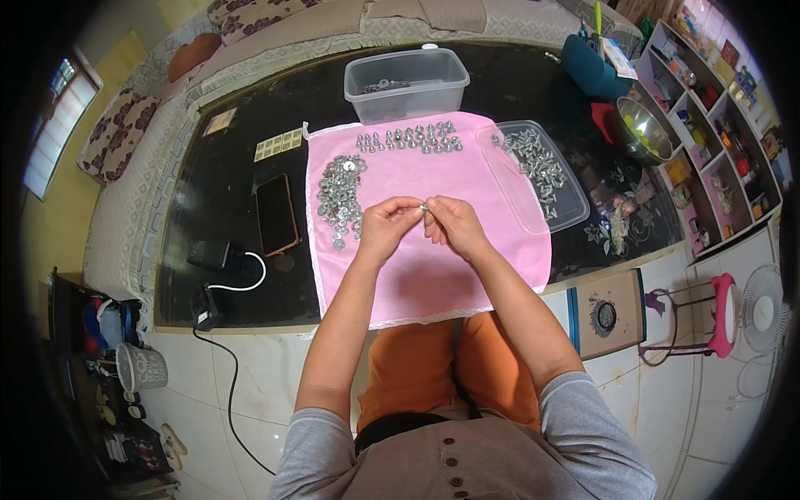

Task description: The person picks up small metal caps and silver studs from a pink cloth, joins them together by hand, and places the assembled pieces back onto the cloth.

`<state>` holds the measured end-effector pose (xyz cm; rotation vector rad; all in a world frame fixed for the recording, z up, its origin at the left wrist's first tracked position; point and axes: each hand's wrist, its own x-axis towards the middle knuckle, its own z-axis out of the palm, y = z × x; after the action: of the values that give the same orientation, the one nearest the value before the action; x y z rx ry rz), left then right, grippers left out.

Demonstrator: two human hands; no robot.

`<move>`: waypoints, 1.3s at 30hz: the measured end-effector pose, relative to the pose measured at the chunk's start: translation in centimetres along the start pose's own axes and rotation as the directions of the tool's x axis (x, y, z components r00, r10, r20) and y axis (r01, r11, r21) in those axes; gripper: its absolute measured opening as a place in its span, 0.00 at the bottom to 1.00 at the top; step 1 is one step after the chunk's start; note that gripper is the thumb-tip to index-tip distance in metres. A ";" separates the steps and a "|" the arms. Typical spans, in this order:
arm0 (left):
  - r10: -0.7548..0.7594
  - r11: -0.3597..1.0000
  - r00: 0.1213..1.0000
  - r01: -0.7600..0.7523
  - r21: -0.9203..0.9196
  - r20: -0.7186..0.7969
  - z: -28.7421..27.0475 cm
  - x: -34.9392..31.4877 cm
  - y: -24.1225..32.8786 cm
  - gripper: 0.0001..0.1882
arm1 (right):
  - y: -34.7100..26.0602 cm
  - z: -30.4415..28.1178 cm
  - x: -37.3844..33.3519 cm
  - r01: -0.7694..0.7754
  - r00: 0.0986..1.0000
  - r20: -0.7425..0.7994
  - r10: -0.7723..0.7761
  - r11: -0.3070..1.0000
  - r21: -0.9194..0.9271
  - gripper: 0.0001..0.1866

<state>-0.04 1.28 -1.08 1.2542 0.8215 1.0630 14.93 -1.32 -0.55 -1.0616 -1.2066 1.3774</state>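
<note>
My left hand (390,225) and my right hand (455,223) meet over the middle of a pink cloth (417,292). Their fingertips pinch a small silver screw (424,207) between them; whether a washer is on it is too small to tell. Left of my hands lies a heap of silver washers (340,196). Beyond them, screws fitted with washers (408,137) stand upright in rows. To the right, many loose screws (540,162) lie in a shallow clear plastic tray (575,212), which overlaps the cloth's edge.
At the cloth's far edge stands a clear plastic tub (408,107) with some dark metal pieces inside. On the dark table (225,287) are a phone (277,214), a black adapter (210,253) with a white cable and a label sheet (278,146). A metal bowl (640,132) sits at right.
</note>
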 end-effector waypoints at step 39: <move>0.042 0.999 0.999 -0.042 -0.028 -0.012 0.3 -0.1 0.4 0.06 | -0.8 0.8 -0.4 0.046 0.993 -0.105 -0.049 0.999 -0.028 0.15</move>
<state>0.18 1.11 -0.62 1.2475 0.7897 1.1126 14.28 -1.84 0.39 -1.1030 -1.1670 1.2567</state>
